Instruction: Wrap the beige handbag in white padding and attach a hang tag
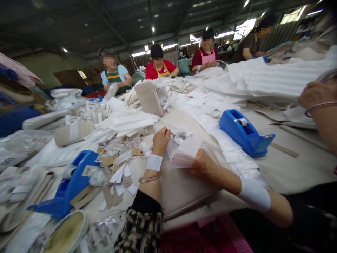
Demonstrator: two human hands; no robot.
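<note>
My left hand (161, 140) has its fingertips pinched together beside a small coiled strap-like piece (181, 136); what lies between the fingers is too small to make out. A thin white wrapping sheet (187, 151) hangs over that piece, held at its right edge by my closed right hand (204, 163), whose fingertips the sheet partly hides. Beneath both hands lies a flat beige bag (181, 191) on the table. White bands circle both wrists.
Blue tape dispensers stand left (70, 184) and right (244, 131). Loose tags (118, 156) and a round tub (68, 233) lie to the left. White foam sheets (279, 79) are stacked at right, near another person's hand (318, 93). Several people work across the table.
</note>
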